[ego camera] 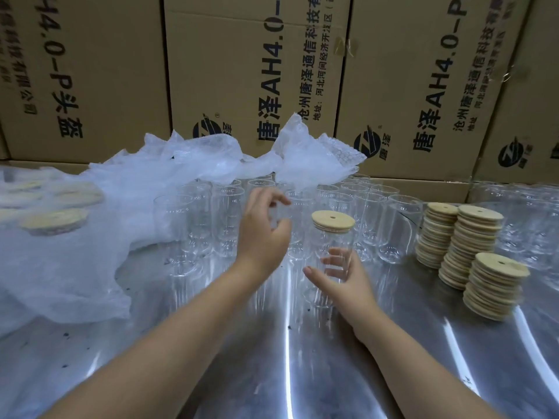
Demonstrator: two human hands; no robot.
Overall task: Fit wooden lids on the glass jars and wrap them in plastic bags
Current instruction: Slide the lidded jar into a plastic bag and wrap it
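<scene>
Jar (331,246) with wooden lid (333,219) sits gripped in the curled right hand (348,282) — left hand (263,231) loosely curled, empty, just beside — open steel table (302,364) in front.

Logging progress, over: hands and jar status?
Right hand grips lidded jar, upright. Left hand over bare jars, grip unclear. Lid stacks stand clear, right side.

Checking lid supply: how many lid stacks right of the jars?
3, all at right: rear stack, middle stack beside it, front stack nearest the camera. Others may be hidden.
</scene>
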